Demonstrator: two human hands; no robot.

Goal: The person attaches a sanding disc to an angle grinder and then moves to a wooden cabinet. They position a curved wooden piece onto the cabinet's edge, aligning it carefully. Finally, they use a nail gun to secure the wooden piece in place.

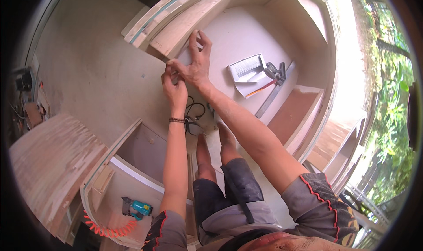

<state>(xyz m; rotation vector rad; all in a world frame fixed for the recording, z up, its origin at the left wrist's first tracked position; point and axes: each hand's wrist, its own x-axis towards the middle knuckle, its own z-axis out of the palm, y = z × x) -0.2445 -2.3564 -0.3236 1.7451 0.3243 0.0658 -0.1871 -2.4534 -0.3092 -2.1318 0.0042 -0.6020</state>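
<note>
My left hand point(175, 89), a beaded bracelet on its wrist, is raised at the near corner of a pale wooden board point(189, 24) on a curved cabinet frame. Its fingers are curled together at the board's lower end; what they pinch, if anything, is hidden. Just right of it and overlapping it, my right hand point(198, 67) has thumb and fingers spread. The right thumb reaches to the board's corner and the fingertips rest along its side. On the white panel inside the frame lie an opened white carton point(247, 70), an orange pencil point(260, 90) and a metal square point(275, 92).
A second curved cabinet frame point(110, 163) stands at the lower left, holding a teal power tool point(140, 208); a red coiled hose point(110, 230) hangs beside it. A black cable point(194, 108) loops near my feet. A wooden panel point(57, 158) is at far left, greenery at right.
</note>
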